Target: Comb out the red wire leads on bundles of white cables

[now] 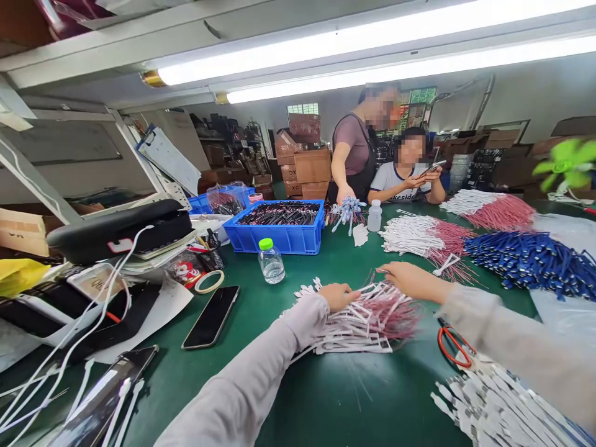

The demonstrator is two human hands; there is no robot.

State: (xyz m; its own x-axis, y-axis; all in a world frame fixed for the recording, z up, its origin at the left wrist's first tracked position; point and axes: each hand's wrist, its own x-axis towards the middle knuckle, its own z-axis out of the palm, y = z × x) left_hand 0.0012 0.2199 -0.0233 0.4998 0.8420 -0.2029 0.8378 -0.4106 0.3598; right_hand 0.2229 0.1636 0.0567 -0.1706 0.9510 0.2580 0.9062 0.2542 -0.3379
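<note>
The bundle of cables (367, 320) shows white tags and pinkish-red wires, the wire heap (531, 261) beside it is deep blue, the plastic crate (274, 242) is bright blue, and the tabletop (316, 403) is dark green.

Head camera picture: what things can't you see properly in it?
In the head view:
- Wire pile: its middle is partly hidden by the left hand.
- White strips: cut off by the bottom edge.
- Phone: cut off by the bottom edge.
- Green fan: blurred.
- Wires in the blue crate: too small to count.
</note>
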